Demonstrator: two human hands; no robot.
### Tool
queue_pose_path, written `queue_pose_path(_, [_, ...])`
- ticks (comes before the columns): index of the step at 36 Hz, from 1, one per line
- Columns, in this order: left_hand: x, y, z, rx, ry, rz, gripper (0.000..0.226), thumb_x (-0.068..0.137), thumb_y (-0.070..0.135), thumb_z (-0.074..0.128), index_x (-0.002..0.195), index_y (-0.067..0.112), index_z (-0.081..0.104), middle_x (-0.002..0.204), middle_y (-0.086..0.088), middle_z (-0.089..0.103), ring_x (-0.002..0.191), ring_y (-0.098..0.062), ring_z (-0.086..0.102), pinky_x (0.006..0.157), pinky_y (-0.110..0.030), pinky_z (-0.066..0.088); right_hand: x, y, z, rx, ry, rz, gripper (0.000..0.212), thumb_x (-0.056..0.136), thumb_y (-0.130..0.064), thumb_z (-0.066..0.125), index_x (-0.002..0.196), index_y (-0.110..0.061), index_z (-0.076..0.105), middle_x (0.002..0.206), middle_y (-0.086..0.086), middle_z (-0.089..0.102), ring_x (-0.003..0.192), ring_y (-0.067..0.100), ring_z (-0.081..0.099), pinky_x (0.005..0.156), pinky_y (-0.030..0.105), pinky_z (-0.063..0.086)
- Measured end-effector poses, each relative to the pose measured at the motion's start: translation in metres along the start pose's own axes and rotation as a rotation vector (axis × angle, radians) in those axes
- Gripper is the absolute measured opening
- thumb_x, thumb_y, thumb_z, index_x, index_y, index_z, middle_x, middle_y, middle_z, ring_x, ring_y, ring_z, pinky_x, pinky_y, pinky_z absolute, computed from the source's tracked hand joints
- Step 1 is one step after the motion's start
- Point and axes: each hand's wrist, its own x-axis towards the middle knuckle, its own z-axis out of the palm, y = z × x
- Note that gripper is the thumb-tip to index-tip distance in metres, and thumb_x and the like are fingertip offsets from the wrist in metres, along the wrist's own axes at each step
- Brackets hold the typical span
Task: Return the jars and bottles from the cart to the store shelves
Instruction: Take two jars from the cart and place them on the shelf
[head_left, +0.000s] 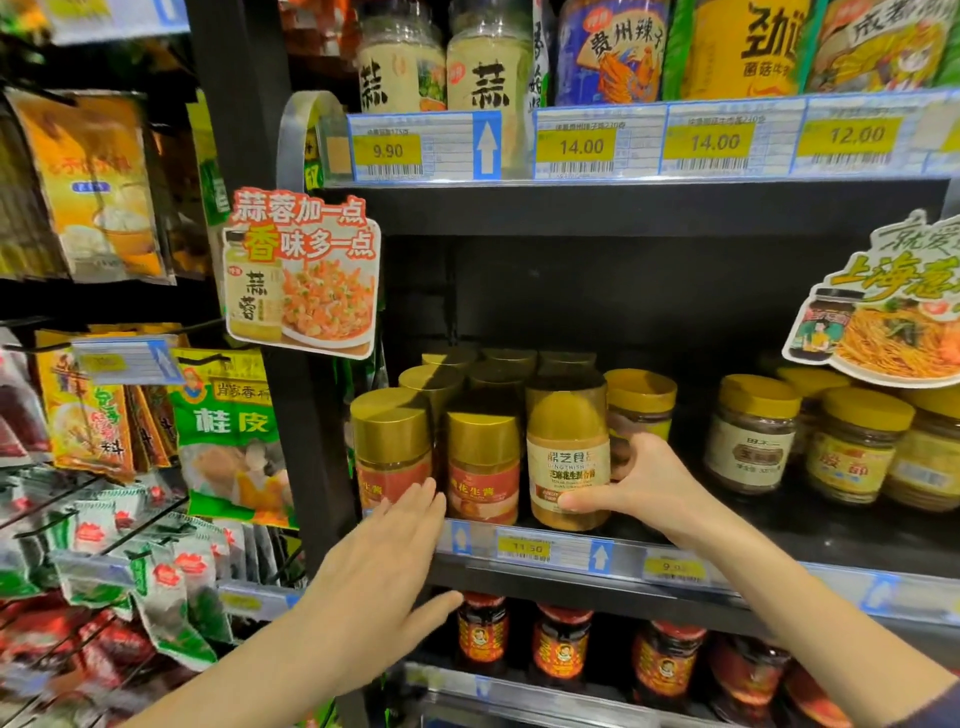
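R grip (649, 486) curled round jar (569, 431); L grip (384, 566) flat, fingers straight.

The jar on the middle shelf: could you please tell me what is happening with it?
A person seems to be shelving it. Their right hand grips the cream-labelled sauce jar at the front of the middle shelf, beside the gold-lidded jars. Their left hand is open, held near the shelf edge, holding nothing.

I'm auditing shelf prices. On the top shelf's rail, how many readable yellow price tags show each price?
9.90 tag: 1
14.00 tags: 2
12.00 tag: 1
Total: 4
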Motion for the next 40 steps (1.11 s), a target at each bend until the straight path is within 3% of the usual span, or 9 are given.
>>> queue_pose_path(2, [-0.0027,-0.0056,0.0037,0.106,-0.006,0.029,0.081,0.082,0.067,0.021,0.130,0.010,0.054,0.133,-0.006,0.056,0.116,-0.016,0.060,0.092,-0.031,0.047,0.0016,0.0022,0.0004,-0.007,0.008,0.021,0.100,0.052,-0.017,0.089,0.137,-0.016,0.036,0.121,-0.002,0.061,0.109,0.013,0.061,0.088,0.029,0.053])
queue_pose_path(4, [-0.0030,-0.0082,0.0057,0.144,-0.031,0.057,0.078,0.077,0.064,0.029,0.124,0.009,0.060,0.126,-0.006,0.062,0.109,-0.017,0.064,0.088,-0.031,0.051,0.0027,0.0032,0.0002,-0.023,0.012,0.031,0.106,0.050,-0.020,0.089,0.140,-0.017,0.032,0.126,0.000,0.058,0.112,0.014,0.058,0.092,0.033,0.052])
queue_pose_path(7, [-0.0036,-0.0096,0.0058,0.200,0.004,0.091,0.077,0.076,0.062,0.030,0.122,0.009,0.062,0.124,-0.007,0.064,0.108,-0.017,0.064,0.086,-0.031,0.051,0.0039,0.0045,0.0002,-0.025,0.001,0.037,0.099,0.049,-0.022,0.089,0.133,-0.020,0.037,0.125,-0.002,0.058,0.116,0.015,0.056,0.094,0.035,0.051])
queue_pose_path(11, [-0.0033,-0.0102,0.0042,0.216,0.015,0.110,0.076,0.076,0.059,0.031,0.120,0.007,0.063,0.121,-0.009,0.065,0.107,-0.018,0.065,0.084,-0.033,0.054,0.0058,0.0052,0.0012,-0.036,-0.034,0.042,0.085,0.055,-0.013,0.087,0.123,-0.029,0.037,0.118,-0.007,0.058,0.115,0.015,0.056,0.087,0.028,0.053])
queue_pose_path(15, [-0.0026,-0.0114,0.0052,0.208,0.021,0.135,0.076,0.076,0.059,0.031,0.121,0.007,0.062,0.121,-0.008,0.065,0.107,-0.017,0.065,0.083,-0.029,0.053,0.0072,0.0076,0.0013,-0.036,-0.041,0.070,0.090,0.053,-0.013,0.089,0.125,-0.029,0.036,0.121,-0.002,0.058,0.114,0.018,0.057,0.095,0.041,0.051])
queue_pose_path(23, [-0.0009,-0.0125,0.0075,0.240,0.061,0.147,0.076,0.074,0.058,0.032,0.120,0.006,0.062,0.121,-0.009,0.065,0.106,-0.017,0.066,0.082,-0.027,0.053,0.0083,0.0059,0.0030,-0.119,-0.043,0.065,0.097,0.053,-0.016,0.089,0.132,-0.025,0.034,0.126,-0.001,0.056,0.116,0.017,0.056,0.096,0.039,0.049])
queue_pose_path(28, [-0.0011,-0.0112,0.0109,0.270,0.084,0.163,0.085,0.055,0.060,0.075,0.117,0.003,0.064,0.119,-0.013,0.066,0.104,-0.021,0.067,0.080,-0.032,0.055,0.0082,0.0030,0.0082,-0.260,-0.026,0.003,0.095,0.053,-0.019,0.090,0.131,-0.018,0.036,0.127,0.001,0.056,0.117,0.018,0.054,0.096,0.033,0.048])
queue_pose_path(36, [-0.0030,-0.0089,0.0080,0.296,0.022,0.146,0.089,0.050,0.056,0.081,0.117,0.000,0.063,0.119,-0.017,0.065,0.105,-0.026,0.066,0.081,-0.037,0.056,0.0083,0.0026,0.0094,-0.295,-0.034,0.015,0.095,0.054,-0.020,0.089,0.133,-0.019,0.037,0.127,0.002,0.057,0.118,0.019,0.054,0.098,0.037,0.048])
queue_pose_path(40, [-0.0035,-0.0088,0.0081,0.314,0.013,0.149,0.087,0.054,0.053,0.080,0.118,-0.002,0.062,0.119,-0.019,0.064,0.107,-0.028,0.065,0.084,-0.039,0.054,0.0061,0.0031,0.0095,-0.252,-0.026,0.015,0.091,0.054,-0.017,0.089,0.131,-0.019,0.040,0.125,-0.001,0.059,0.114,0.015,0.056,0.093,0.029,0.048])
